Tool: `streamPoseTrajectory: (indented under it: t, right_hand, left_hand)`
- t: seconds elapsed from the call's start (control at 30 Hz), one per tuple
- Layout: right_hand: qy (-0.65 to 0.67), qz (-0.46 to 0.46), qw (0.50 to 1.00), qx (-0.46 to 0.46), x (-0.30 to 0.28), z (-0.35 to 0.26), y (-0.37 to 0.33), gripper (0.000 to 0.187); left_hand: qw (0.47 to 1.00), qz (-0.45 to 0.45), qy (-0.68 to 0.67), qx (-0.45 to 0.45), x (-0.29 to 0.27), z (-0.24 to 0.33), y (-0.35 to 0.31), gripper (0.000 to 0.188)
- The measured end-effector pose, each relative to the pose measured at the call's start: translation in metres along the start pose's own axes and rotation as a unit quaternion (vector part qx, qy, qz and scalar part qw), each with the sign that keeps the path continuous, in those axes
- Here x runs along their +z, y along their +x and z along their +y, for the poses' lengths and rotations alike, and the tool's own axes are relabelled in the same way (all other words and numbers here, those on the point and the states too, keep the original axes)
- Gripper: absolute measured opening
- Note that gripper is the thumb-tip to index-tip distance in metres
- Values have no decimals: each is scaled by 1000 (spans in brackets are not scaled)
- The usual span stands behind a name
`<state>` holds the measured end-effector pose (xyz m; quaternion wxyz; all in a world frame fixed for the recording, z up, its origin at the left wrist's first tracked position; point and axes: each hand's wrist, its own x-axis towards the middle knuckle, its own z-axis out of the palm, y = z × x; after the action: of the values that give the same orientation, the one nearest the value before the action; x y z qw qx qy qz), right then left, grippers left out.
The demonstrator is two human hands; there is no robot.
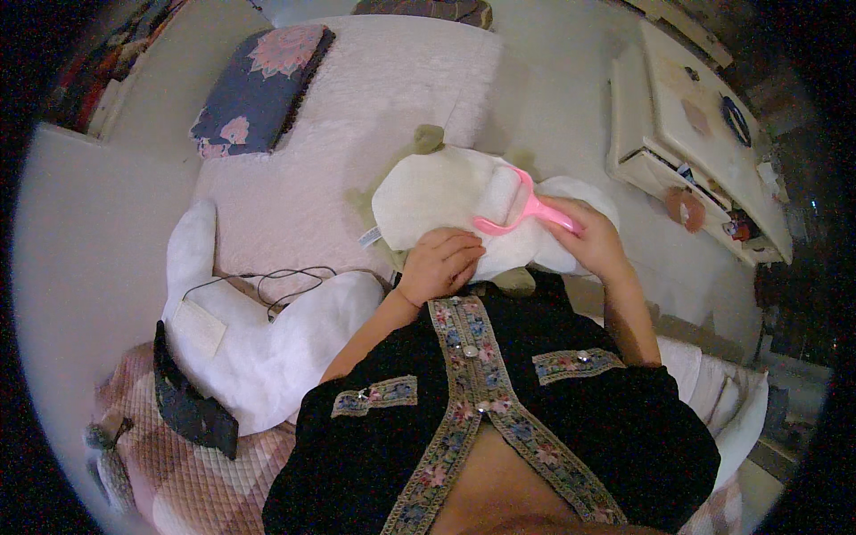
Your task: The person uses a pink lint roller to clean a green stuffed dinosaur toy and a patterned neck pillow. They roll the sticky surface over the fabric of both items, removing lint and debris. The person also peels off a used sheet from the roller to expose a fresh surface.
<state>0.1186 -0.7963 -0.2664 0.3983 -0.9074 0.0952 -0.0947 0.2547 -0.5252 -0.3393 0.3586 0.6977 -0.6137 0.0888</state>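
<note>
One pink roller (533, 206) is resting across a white plush toy (428, 198), its smooth handle pointing right and slightly downward, its white cylinder slanting from upper right to lower left. The soft, rounded toy, bearing olive-green knobs, is stretching left to right before the person's black, flower-trimmed top (566, 415). The right hand (590, 237) is closing its fingers around the handle; the left hand (441, 263) is lying on the toy, fingers together and gently bent, whether pinching fabric I cannot tell. Beyond, a fluffy pale rug (392, 80) is spreading.
</note>
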Motion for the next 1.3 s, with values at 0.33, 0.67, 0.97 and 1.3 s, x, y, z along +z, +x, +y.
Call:
streamPoseTrajectory:
  t: [0.33, 0.67, 0.97, 1.3]
  right_hand:
    - [21, -16, 998, 57, -37, 18, -31, 34]
    - [22, -38, 990, 133, -79, 68, -64, 36]
    - [-6, 5, 987, 160, -90, 74, -90, 36]
    - [-207, 167, 943, 201, -86, 60, -78, 39]
  left_hand:
    - [1000, 8, -19, -2, -3, 3, 6, 32]
    - [1000, 23, -6, -6, -8, 10, 14, 32]
    - [999, 34, 2, -5, -6, 9, 14, 33]
    - [999, 37, -3, -12, -6, 9, 14, 32]
